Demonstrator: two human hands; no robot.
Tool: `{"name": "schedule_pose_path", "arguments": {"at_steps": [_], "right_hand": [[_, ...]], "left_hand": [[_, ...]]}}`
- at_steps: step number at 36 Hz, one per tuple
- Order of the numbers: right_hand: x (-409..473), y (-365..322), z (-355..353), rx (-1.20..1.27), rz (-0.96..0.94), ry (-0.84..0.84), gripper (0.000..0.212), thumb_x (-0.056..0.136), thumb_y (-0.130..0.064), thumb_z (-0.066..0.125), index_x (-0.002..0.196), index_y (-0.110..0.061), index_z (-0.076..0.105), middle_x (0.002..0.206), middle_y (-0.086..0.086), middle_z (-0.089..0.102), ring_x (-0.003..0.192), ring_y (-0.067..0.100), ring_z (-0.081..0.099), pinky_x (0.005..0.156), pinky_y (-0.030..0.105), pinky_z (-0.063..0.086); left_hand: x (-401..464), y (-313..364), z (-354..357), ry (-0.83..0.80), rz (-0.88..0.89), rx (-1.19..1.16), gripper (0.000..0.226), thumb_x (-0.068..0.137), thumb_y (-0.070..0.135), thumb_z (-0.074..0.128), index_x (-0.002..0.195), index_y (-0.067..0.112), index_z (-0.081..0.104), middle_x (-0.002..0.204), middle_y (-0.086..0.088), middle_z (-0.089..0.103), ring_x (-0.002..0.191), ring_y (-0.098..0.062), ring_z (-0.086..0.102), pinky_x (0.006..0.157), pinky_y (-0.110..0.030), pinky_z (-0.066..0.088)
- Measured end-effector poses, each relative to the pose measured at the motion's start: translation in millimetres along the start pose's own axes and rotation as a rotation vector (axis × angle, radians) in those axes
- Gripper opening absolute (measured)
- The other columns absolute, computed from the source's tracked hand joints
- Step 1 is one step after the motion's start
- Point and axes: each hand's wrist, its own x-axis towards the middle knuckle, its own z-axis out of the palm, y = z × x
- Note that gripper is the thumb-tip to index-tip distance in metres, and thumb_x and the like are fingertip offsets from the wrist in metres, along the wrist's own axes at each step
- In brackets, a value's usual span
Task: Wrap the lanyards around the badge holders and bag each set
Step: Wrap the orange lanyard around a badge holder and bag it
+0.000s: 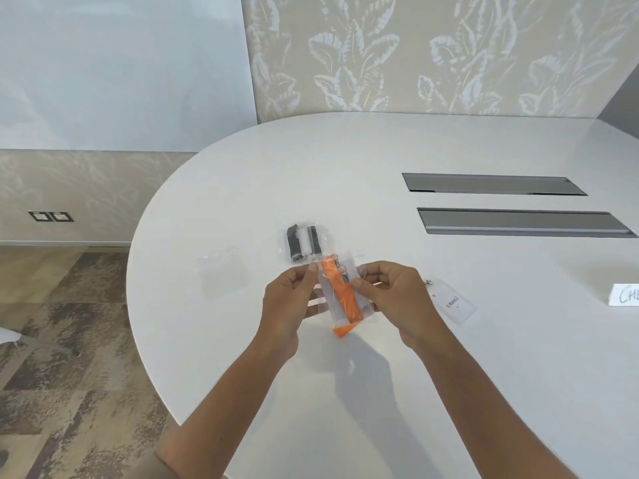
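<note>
Hands sit at the near middle of the white worktop (242, 209), raised above it and casting a shadow toward the near edge. Left hand (288, 302) pinches the left top edge of a clear bag (337, 305) between thumb and forefinger. Right hand (390, 299) has its fingers curled onto the bag's right edge, thumb on the front. Bag is held between the two hands, long axis running near to far, tilted slightly. Inside it lies a badge holder wrapped with an orange lanyard (342, 299); a metal clip shows near the far end of the wrap. An orange tip pokes out past the bag's near end.

Just right of the bag, lying flat on the worktop, is a loose badge holder (454, 305) with a printed card in it and a small clip at its far corner; the print is too blurred to read. Just beyond the bag, touching or overlapping its far end, lies a bagged set (304, 243) with a black lanyard. Left of the bag, apart from it, an empty clear bag (221, 271) lies flat. Far right of the bag, at the frame edge, a paper label (624, 293) is partly cut off. Beyond and right of the bag, two grey hatches (494, 184) are set in the worktop.
</note>
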Motion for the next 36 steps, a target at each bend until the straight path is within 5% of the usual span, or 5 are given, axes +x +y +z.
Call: {"name": "schedule_pose_path", "arguments": {"at_steps": [3, 10, 18, 25, 36], "right_hand": [[16, 13, 5, 0.013, 0.04, 0.019, 0.012, 0.091, -0.008, 0.087, 0.098, -0.014, 0.08, 0.093, 0.018, 0.078, 0.084, 0.028, 0.069, 0.078, 0.046, 0.057], [71, 28, 18, -0.017, 0.076, 0.019, 0.009, 0.092, -0.009, 0.086, 0.096, -0.012, 0.079, 0.089, 0.01, 0.075, 0.085, 0.026, 0.07, 0.084, 0.058, 0.063], [145, 24, 48, -0.007, 0.115, 0.046, 0.014, 0.092, -0.008, 0.085, 0.105, -0.009, 0.079, 0.094, 0.011, 0.072, 0.088, 0.027, 0.07, 0.088, 0.061, 0.064], [190, 27, 69, -0.096, 0.129, 0.101, 0.037, 0.088, -0.017, 0.09, 0.12, -0.009, 0.072, 0.1, 0.01, 0.071, 0.097, 0.032, 0.075, 0.09, 0.052, 0.066], [202, 51, 78, -0.229, 0.104, 0.166, 0.027, 0.09, -0.018, 0.086, 0.114, -0.012, 0.076, 0.09, -0.007, 0.07, 0.092, 0.02, 0.071, 0.089, 0.039, 0.062]], "left_hand": [[14, -12, -6, -0.011, -0.04, 0.068, 0.021, 0.106, 0.021, 0.069, 0.123, 0.012, 0.074, 0.112, -0.009, 0.083, 0.1, -0.029, 0.082, 0.078, -0.037, 0.067], [57, -11, -5, 0.012, -0.008, 0.179, 0.039, 0.099, -0.001, 0.065, 0.13, 0.022, 0.067, 0.11, -0.01, 0.076, 0.085, -0.017, 0.079, 0.073, -0.032, 0.066], [123, 9, 5, 0.072, 0.03, 0.326, 0.047, 0.099, 0.002, 0.062, 0.145, 0.011, 0.057, 0.127, -0.019, 0.07, 0.12, -0.032, 0.07, 0.099, -0.044, 0.06], [162, 16, 7, 0.091, 0.048, 0.513, 0.051, 0.1, 0.009, 0.056, 0.149, 0.017, 0.05, 0.126, -0.007, 0.068, 0.114, -0.026, 0.069, 0.1, -0.043, 0.06], [166, 4, -3, 0.08, 0.111, 0.71, 0.062, 0.098, 0.016, 0.066, 0.157, 0.016, 0.047, 0.134, -0.003, 0.065, 0.121, -0.024, 0.066, 0.107, -0.041, 0.055]]}}
